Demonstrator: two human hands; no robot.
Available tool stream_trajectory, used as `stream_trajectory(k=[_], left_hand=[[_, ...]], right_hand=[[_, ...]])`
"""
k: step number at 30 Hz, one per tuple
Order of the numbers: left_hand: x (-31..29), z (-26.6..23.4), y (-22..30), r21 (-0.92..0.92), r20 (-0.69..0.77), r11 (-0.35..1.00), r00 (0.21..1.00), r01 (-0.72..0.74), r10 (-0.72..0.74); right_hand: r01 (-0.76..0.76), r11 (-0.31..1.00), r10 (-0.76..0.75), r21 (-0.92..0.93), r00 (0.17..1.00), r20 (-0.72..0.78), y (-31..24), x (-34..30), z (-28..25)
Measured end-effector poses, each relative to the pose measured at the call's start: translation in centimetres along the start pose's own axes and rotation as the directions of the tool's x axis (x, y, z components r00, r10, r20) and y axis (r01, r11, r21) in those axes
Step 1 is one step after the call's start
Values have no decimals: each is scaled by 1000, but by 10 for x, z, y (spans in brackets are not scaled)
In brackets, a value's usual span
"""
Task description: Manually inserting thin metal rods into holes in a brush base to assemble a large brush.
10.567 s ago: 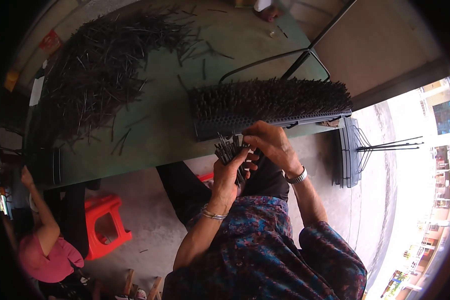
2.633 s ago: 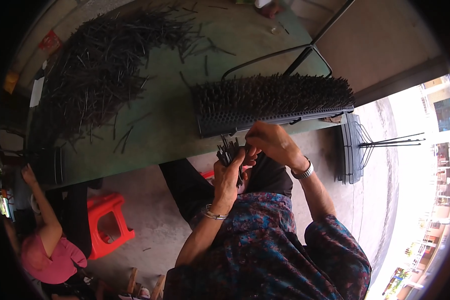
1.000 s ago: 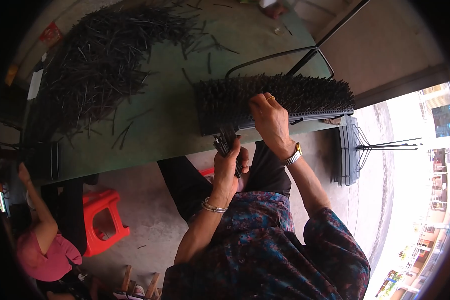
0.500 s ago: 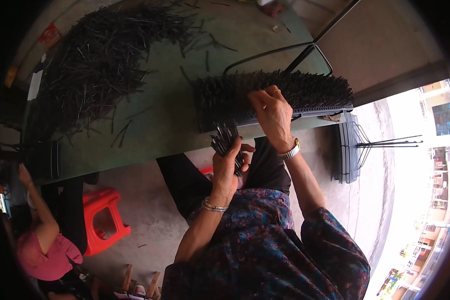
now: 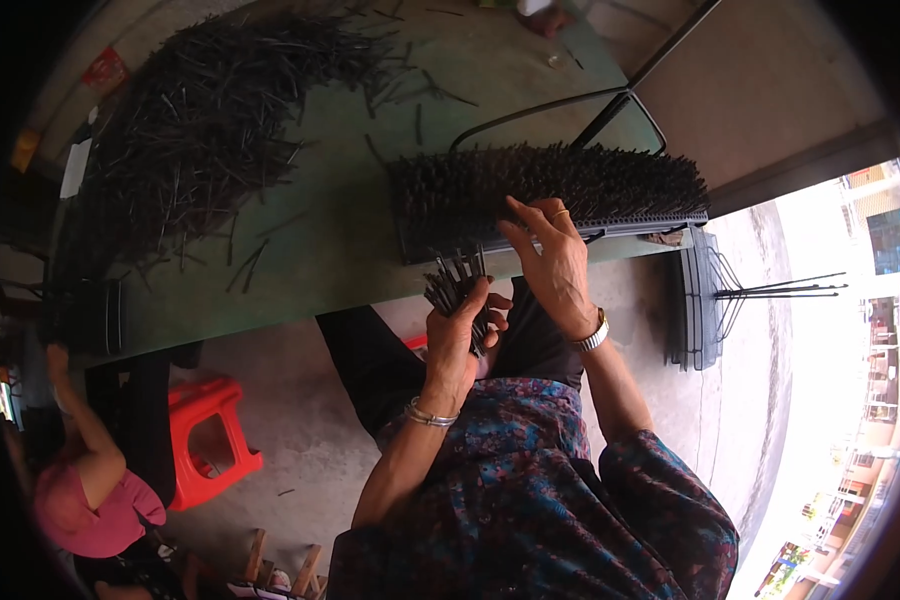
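Observation:
My left hand [image 5: 455, 340] is closed round a bundle of thin black strips [image 5: 452, 278], whose ends fan out above the fingers by the table's near edge. Just right of it, my right hand [image 5: 558, 265] is raised at the front of a long black rack [image 5: 590, 175]. Short dark strips stand upright in dense rows all over this rack. Thumb and forefinger of the right hand are a little apart, and I see nothing between them. The rack lies along the near right edge of the green table [image 5: 340, 230].
A large heap of loose black strips [image 5: 190, 130] covers the table's left side. Bent black metal bars [image 5: 615, 100] rise behind the rack. A grey rack with rods [image 5: 705, 300] stands at the right. At left are a red stool [image 5: 215, 440] and another person in pink [image 5: 100, 500].
My right hand has drawn back from the rack's strips, slightly down and right, and its thumb and forefinger have parted. The left hand keeps its bundle, almost still.

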State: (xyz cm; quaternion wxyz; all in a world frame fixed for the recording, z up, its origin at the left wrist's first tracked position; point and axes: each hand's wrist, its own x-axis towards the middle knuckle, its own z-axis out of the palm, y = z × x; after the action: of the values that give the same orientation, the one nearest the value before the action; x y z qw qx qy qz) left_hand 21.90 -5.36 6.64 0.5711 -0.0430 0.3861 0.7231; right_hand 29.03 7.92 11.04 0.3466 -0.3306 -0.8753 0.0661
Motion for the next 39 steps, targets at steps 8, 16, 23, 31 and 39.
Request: stream_trajectory(k=[8,16,23,31,39], left_hand=[[0,-2,-6,106,16,994,1000,13,-15],[2,0,-6,32,-15,999,1000,3,-2],[0,-1,-5,41,35,999,999,-17,16],[-1,1,-8,23,50,1000,999,-4,3],[-3,0,-7,-29,51,1000,999,-10,11]], right_hand=[[-515,701,186,493,800,571,3,-6,-27],[-182,933,197,309,980,-16,17,6,-7],[-235,925,238,299,971,29,16,6,-4],[-168,929,172,329,985,18,17,-1,-4],[-167,931,183,324,983,-18,22,9,1]])
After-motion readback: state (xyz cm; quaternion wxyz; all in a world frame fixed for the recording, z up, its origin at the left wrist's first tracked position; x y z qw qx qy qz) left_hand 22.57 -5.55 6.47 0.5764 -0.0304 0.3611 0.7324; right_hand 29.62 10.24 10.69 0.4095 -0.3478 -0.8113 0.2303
